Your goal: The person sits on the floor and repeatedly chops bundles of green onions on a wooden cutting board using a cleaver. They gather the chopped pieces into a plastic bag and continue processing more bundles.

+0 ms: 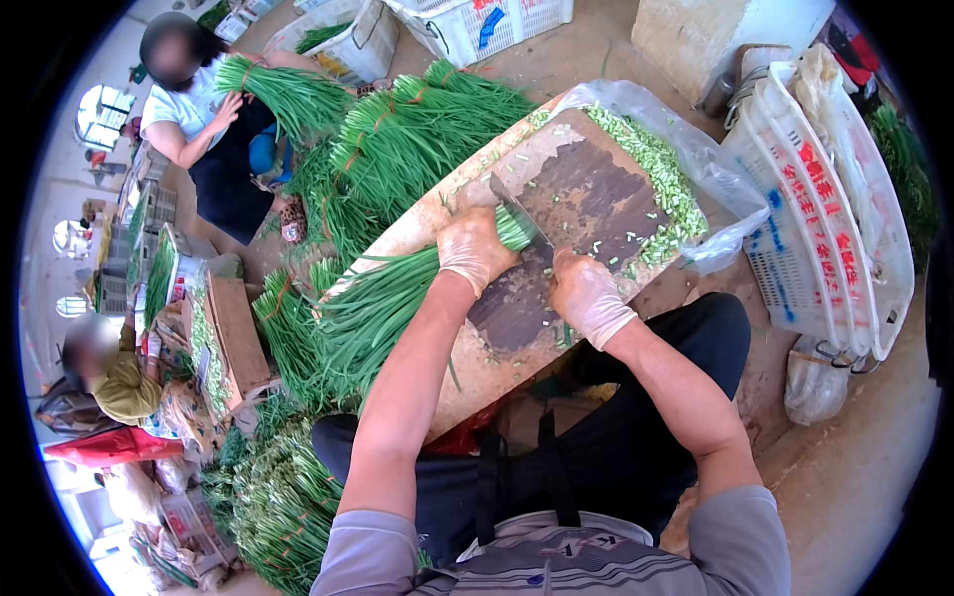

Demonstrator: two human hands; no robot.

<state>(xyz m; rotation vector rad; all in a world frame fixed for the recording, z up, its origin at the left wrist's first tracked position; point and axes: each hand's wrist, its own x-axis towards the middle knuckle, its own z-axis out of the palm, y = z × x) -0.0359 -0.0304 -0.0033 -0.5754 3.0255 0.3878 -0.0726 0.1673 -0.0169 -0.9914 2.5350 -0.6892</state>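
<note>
On a worn board (514,357) before me lies a bundle of long green stalks, seemingly garlic chives (387,305). My left hand (475,242), in a thin pale glove, is closed around the bundle near its pale ends. My right hand (589,294), gloved too, grips a knife with a broad metal blade (519,212); the blade lies against the stalk ends, just right of my left hand. Short cut pieces (671,197) are heaped along the board's far right edge, some on clear plastic (715,186). A few bits are scattered over the dark patch of the board.
Tied green bundles (410,134) are piled beyond the board, and more (287,514) at lower left. A person (194,112) at upper left holds a bundle; another person (127,387) sits at far left. Nested white plastic crates (805,223) stand at right. Another crate (484,30) is behind.
</note>
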